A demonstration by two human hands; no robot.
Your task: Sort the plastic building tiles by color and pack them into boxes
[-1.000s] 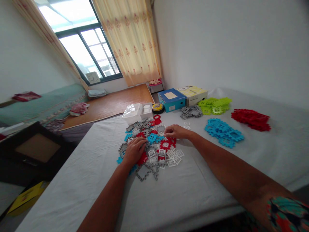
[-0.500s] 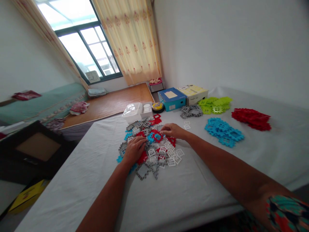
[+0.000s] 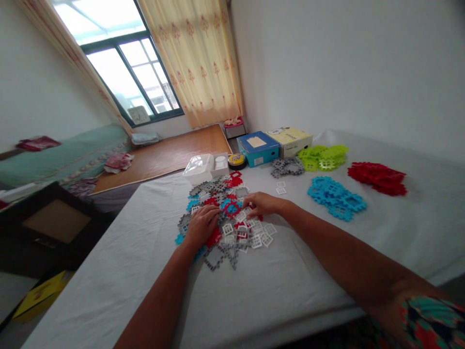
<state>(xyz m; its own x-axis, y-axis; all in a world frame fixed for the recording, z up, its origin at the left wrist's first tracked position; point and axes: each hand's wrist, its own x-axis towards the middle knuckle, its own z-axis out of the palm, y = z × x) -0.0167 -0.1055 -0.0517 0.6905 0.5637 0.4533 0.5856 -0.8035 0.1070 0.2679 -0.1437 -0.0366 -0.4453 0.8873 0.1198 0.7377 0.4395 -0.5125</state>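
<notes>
A mixed pile of plastic building pieces lies on the white cloth, with grey toothed pieces (image 3: 215, 257), red ones and blue ones in it. My left hand (image 3: 202, 224) rests flat on the pile's left side, fingers stretched out over red and grey pieces. At the right of the pile, my right hand (image 3: 263, 203) has its fingertips closed on a white window-frame piece (image 3: 243, 214). Just left of that piece is a red toothed ring (image 3: 231, 207) with blue inside. More white window frames (image 3: 256, 240) are scattered below my right hand.
Sorted by colour on the right are blue pieces (image 3: 336, 198), red pieces (image 3: 378, 178), lime-green pieces (image 3: 322, 157) and grey pieces (image 3: 287, 166). Two white frames (image 3: 281, 190) lie apart. Behind stand a blue box (image 3: 258, 148), a yellow box (image 3: 289, 139), a round tin (image 3: 237, 160) and a white container (image 3: 198, 166).
My right hand has shifted slightly down from beside the red ring and now has a white window frame at its fingertips. The left hand has stayed in place.
</notes>
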